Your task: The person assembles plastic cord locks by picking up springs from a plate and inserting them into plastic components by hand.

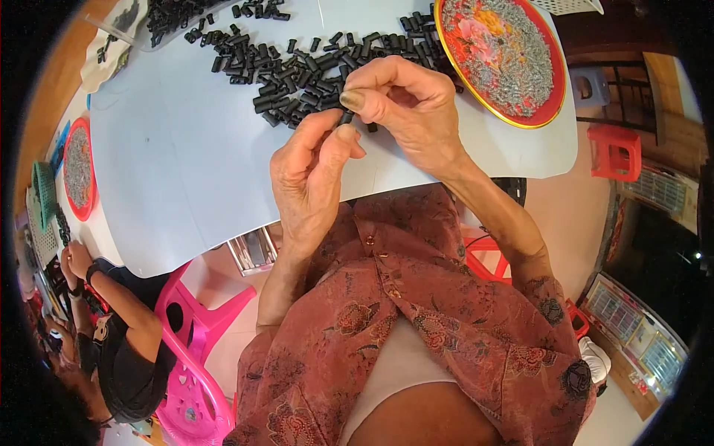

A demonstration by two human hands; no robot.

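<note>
Over the near edge of the heap, a small black cylindrical piece point(346, 117) sits pinched between the fingertips of both hands. My left hand point(312, 167) grips its lower end with thumb and forefinger. The upper end is in the pinch of my right hand point(413, 104), whose fingers cover much of it. Whether anything else is between those fingertips, I cannot tell. Just beyond lies a loose heap of similar black cylindrical pieces point(316, 78), spread across the pale table point(178, 163). To the right, a round red tray with a gold rim point(513, 118) holds many small silvery metal parts.
Another red tray point(91, 182) of silvery parts stands at far left, near a co-worker's hands point(76, 260). A pink plastic chair point(197, 372) is beside that person. A red stool point(614, 152) stands on the right, and a white basket point(569, 6) at the back right.
</note>
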